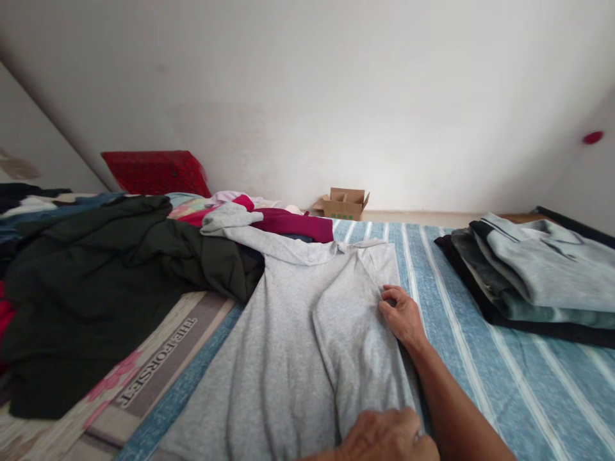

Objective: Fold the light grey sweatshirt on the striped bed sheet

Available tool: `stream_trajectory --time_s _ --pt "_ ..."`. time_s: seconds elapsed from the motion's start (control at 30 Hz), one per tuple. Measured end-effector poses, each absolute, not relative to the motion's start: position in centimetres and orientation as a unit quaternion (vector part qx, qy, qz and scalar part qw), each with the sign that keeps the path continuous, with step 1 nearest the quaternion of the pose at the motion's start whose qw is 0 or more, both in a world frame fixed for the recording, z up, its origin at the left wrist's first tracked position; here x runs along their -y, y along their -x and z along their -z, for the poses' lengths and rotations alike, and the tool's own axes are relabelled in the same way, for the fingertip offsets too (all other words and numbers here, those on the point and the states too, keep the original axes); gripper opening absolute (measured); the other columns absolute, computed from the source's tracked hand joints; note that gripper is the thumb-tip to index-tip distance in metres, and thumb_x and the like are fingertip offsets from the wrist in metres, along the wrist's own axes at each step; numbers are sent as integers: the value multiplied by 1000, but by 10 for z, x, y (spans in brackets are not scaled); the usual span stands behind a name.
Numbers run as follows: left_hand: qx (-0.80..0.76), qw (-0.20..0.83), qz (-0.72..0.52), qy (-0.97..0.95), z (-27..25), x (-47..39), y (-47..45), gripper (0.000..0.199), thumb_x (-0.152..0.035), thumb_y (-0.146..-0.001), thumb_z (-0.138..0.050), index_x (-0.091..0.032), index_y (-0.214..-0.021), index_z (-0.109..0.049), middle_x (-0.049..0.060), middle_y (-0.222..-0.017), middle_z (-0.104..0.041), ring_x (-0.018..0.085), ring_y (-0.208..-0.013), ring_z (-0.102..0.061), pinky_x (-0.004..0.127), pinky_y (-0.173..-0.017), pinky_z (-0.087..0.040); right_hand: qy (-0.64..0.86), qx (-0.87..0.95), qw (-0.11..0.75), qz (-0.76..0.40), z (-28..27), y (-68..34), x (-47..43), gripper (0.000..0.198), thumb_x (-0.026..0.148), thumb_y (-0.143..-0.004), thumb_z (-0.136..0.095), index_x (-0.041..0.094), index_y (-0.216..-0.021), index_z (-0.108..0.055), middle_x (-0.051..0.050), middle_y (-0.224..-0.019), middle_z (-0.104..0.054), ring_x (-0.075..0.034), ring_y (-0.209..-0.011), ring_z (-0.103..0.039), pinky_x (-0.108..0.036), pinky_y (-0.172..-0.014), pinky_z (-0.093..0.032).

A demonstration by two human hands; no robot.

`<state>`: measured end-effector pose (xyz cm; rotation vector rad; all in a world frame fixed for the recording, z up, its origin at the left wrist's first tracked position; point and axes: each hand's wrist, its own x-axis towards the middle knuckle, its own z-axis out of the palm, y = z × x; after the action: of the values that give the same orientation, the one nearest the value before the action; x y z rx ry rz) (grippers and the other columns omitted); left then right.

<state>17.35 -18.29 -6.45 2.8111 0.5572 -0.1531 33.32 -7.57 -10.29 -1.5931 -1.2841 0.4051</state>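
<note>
A light grey long-sleeved shirt (288,333) lies spread over the bed, its collar end away from me. One sleeve stretches out to the left at the top, and the right side is folded inward over the body. My right hand (402,317) is at the right edge of the shirt, thumb and forefinger pinched together on the fabric. Close to me, my left hand (379,436) rests low on the same side of the shirt. It is slightly blurred and cut by the frame, with its fingers curled down on the cloth.
A dark green garment (96,256) lies on a heap of loose clothes at left, with a maroon garment (293,223) behind the shirt. Folded clothes (542,269) are stacked at right on the blue striped sheet (446,307). A cardboard box (342,203) stands by the wall.
</note>
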Motion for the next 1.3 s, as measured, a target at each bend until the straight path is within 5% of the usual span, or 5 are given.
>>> stream_trajectory --time_s 0.2,0.47,0.7,0.93,1.3 --pt "-352 93 -104 -925 23 140 -175 22 -32 -90 -48 -15 -99 -57 11 -113 -59 24 -108 -52 37 -94 -43 658 551 491 -148 105 -334 75 34 29 -69 -47 15 -96 -64 -10 -107 -63 -23 -101 -58 -36 -94 -41" --pt "-451 73 -8 -889 72 85 -162 92 -72 -83 -32 -4 -145 -25 23 -154 -9 33 -142 0 54 -112 -8 651 574 485 -111 112 -336 72 37 21 -70 -46 16 -102 -63 -9 -104 -65 -21 -97 -60 -36 -92 -44" --pt "-446 92 0 -890 72 85 -160 96 -77 -78 -32 -11 -147 -25 19 -155 -10 33 -142 0 56 -111 -8 645 586 481 -94 116 -334 71 33 14 -71 -43 17 -95 -66 -10 -108 -65 -21 -101 -60 -36 -95 -43" --pt "-463 45 -69 -883 83 75 -159 49 -45 -96 -26 -22 -133 -47 10 -149 -35 24 -139 -24 47 -112 -20 648 610 452 -65 114 -331 71 31 12 -77 -43 14 -97 -66 -12 -109 -63 -21 -103 -58 -34 -93 -44" --pt "-449 6 -50 -892 83 79 -163 61 -54 -93 -28 -18 -141 -38 14 -152 -27 28 -141 -17 52 -111 -17 699 614 366 -14 91 -334 84 34 6 -80 -41 14 -102 -65 -13 -114 -60 -23 -108 -57 -36 -92 -44"
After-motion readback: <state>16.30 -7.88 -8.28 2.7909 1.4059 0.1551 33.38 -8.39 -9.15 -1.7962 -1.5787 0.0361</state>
